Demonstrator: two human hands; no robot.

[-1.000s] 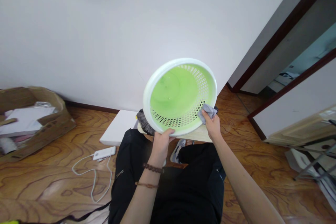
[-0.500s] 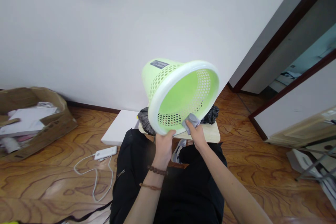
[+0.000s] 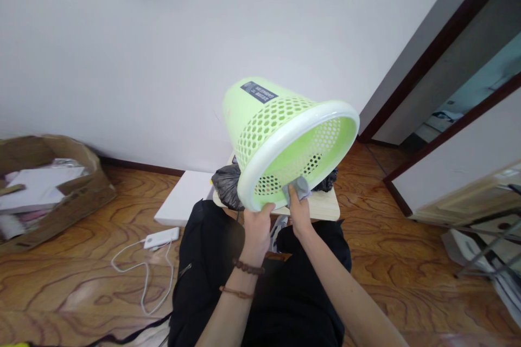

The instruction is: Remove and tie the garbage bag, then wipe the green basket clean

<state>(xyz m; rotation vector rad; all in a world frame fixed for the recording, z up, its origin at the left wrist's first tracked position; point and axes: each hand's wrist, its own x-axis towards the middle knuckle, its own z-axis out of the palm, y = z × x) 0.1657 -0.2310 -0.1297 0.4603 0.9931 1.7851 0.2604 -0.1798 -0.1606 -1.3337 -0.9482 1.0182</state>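
Turned further, the bin [image 3: 254, 119] has its near rim gripped by my left fingers [image 3: 267, 209]; right fingers [image 3: 292, 196] clutch cloth [image 3: 302, 187] against it.

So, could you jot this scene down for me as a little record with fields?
Left hand: grips the rim of the green bin
Right hand: holds a gray cloth at the bin's lower rim
Bin position: tilted, open mouth partly facing the person
Bin marking: dark label
Beneath: pale wooden surface
Floor, left: cardboard box, white corded device
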